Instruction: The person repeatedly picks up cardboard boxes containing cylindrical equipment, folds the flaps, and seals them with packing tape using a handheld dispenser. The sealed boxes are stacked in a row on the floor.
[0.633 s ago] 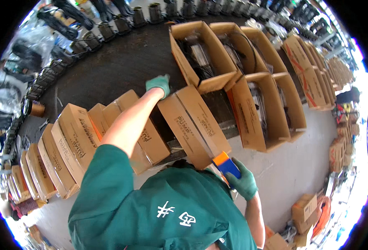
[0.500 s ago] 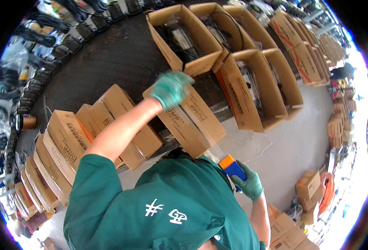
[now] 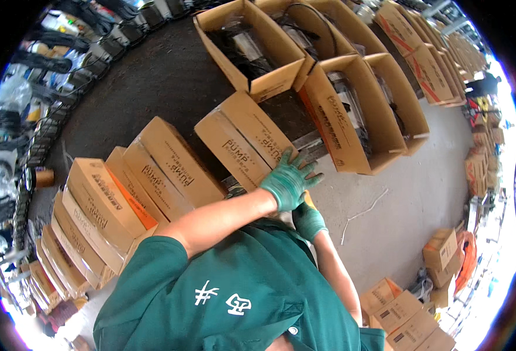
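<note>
A closed brown carton [image 3: 230, 130] with a taped middle seam lies in front of me. Fingers spread, my left hand [image 3: 289, 180] in a green glove rests on the carton's near right edge. Just below it my right hand [image 3: 310, 221], also gloved in green, is closed around a tape dispenser [image 3: 308, 199]. Only a small orange-yellow bit of the dispenser shows; the hands hide the rest.
Open cartons [image 3: 351, 117] holding bagged parts and black cables stand at the far right. Closed cartons [image 3: 170, 169] line up to the left. Stacked flat cartons [image 3: 427, 70] and more boxes [image 3: 395, 310] lie right. A white strand [image 3: 366, 209] lies on the grey floor.
My left hand has come from the carton's far end to its near edge. My right hand has moved left and up with the tape dispenser, in under the left hand.
</note>
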A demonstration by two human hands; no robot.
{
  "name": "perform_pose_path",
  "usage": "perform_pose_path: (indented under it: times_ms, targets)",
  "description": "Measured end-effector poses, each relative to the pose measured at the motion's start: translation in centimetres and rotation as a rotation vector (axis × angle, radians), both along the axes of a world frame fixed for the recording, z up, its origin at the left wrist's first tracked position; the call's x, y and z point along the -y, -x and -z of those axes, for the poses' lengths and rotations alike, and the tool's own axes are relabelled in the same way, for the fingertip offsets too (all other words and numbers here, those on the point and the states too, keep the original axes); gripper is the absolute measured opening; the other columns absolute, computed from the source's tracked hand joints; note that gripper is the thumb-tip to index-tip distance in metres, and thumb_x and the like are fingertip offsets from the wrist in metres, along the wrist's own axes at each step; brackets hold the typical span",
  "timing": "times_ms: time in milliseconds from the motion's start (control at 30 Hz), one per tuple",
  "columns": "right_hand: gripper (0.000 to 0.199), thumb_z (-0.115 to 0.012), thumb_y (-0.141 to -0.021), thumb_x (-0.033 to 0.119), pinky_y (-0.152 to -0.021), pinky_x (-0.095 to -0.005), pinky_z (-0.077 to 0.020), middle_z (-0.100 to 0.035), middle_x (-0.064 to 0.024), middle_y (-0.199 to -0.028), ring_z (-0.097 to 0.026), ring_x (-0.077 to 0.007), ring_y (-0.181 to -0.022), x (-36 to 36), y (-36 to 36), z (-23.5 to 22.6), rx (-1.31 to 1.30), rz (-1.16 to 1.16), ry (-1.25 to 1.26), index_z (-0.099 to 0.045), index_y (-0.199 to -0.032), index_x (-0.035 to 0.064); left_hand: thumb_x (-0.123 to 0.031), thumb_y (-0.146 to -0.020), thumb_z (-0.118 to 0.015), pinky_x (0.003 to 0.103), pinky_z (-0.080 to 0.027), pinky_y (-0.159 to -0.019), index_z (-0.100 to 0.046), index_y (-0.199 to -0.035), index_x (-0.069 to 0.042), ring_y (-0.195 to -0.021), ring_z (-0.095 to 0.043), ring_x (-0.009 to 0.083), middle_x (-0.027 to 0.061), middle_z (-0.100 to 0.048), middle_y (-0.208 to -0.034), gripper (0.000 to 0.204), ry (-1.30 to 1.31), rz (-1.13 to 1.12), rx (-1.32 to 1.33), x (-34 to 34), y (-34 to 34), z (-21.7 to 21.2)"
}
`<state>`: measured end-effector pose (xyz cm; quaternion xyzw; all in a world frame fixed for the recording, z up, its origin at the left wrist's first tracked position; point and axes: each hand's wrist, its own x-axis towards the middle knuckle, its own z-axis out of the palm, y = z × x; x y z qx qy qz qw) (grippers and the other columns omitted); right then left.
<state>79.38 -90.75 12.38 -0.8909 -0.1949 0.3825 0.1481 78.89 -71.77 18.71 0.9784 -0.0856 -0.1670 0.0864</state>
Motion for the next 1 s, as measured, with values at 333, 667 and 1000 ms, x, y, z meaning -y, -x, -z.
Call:
perform_pose_path:
  times_ms: [333, 667, 1000]
  targets:
    - [0.042, -0.068, -0.103, 0.025, -0.086, -0.0375, -0.0605, -0.073, -0.0076, -0.120, -0.073, -0.0218, -0.100, 0.0, -2.8, 10.0, -0.697, 0.742, -0.696, -0.058, -0.140, 0.0070, -0.051, -0.109, -0.035, 0.052, -0.051, -0.105, -0.056, -0.149, -0.011, -0.129, -0.062, 0.0415, 0.0231, -0.066, -0.139, 0.060, 0.137, -1.003, -0.063, -21.1, -1.8, -0.3]
    - [0.059, -0.062, -0.103, 0.055, -0.086, -0.0427, -0.0612, -0.074, -0.0104, -0.115, -0.074, -0.0252, -0.100, 6.5, -8.3, 1.3, -0.784, 0.356, -0.687, -0.064, -0.129, 0.0015, -0.051, -0.109, -0.029, 0.053, -0.049, -0.106, -0.069, -0.133, -0.005, -0.126, -0.063, 0.0428, 0.0237, -0.067, -0.136, 0.065, 0.272, -1.127, -0.138, -18.2, 0.3, 0.4]
    - [0.062, -0.071, -0.097, 0.053, -0.074, -0.0350, -0.0614, -0.075, -0.0101, -0.091, -0.074, -0.0214, -0.077, 1.2, -5.7, -15.6, -0.638, 0.182, -0.672, -0.066, -0.121, -0.0041, -0.043, -0.113, -0.027, 0.050, -0.046, -0.114, -0.065, -0.137, -0.006, -0.130, -0.062, 0.0413, 0.0204, -0.065, -0.141, 0.059, 0.103, -0.968, -0.004, -21.7, 4.5, -12.7]
